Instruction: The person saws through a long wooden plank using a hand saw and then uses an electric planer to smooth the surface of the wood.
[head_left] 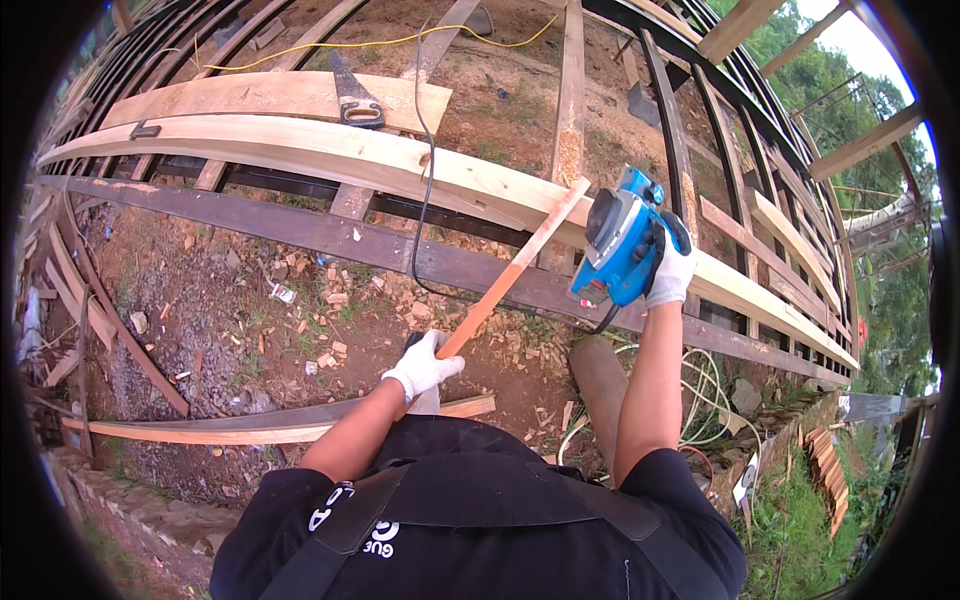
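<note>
My left hand, in a white glove, is closed on the lower end of a narrow wooden strip, which slants up to the right, its top end at the long pale beam. My right hand, also gloved, grips the handle of a blue electric planer, held tilted over that beam to the right of the strip. A dark power cord hangs across the beam and trails below toward the planer.
A handsaw lies by a wide board on the timber frame, under a yellow cord. Wood chips, loose planks, a log and coiled hoses lie below. Trees and upright timbers stand at the right.
</note>
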